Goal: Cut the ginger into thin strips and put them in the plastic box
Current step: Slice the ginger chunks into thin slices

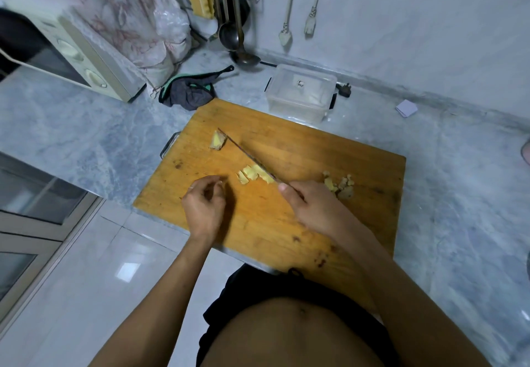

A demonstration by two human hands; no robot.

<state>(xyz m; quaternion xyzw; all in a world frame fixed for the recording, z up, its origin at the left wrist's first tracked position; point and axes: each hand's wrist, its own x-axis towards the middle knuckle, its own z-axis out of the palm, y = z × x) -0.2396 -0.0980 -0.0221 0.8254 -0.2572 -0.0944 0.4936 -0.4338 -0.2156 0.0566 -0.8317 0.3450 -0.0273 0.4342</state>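
Fingers of the right hand [312, 209] wrap a knife [246, 156] handle, blade lying over pale ginger slices [253, 174] at the centre of the wooden cutting board [301, 223]. The left hand [205, 200] hovers beside them, fingers loosely curled; whether they pinch anything is unclear. Another ginger chunk [218, 140] sits upper left, scraps [339, 184] to the right. Ginger looks firm, fibrous, light, likely damp; gather strips from the sides. The plastic box [301, 92], on the worktop behind the board, seems lidded. The knife handle is hidden.
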